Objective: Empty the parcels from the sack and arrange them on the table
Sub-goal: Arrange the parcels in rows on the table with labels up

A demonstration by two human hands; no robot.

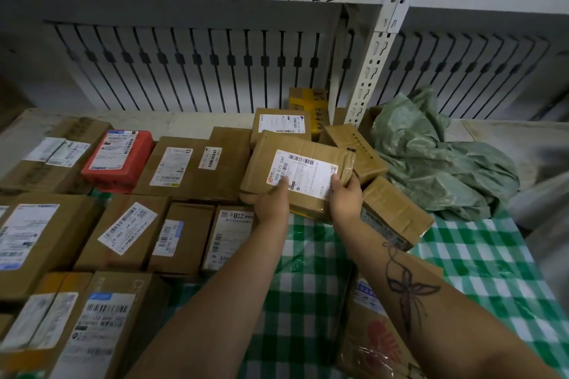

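Right, I hold the parcel at its near edge, dead centre, tilted over the table: left hand with thumb pressed flat on the label, fingers hidden beneath; right hand with thumb on top, fingers curled round the side. The sack lies slumped at two o'clock. I'd level it, keep the label up, and set it square on the bare patch at six o'clock, flush beside the rows at nine

**Parcels and sack on the tabletop**

Labelled cardboard parcel: brown, tilted, near edge gripped by left hand and right hand.
Brown parcels: in rows, labels up, on the left of the checked tabletop.
Red parcel: among them.
Green sack: crumpled, far right.
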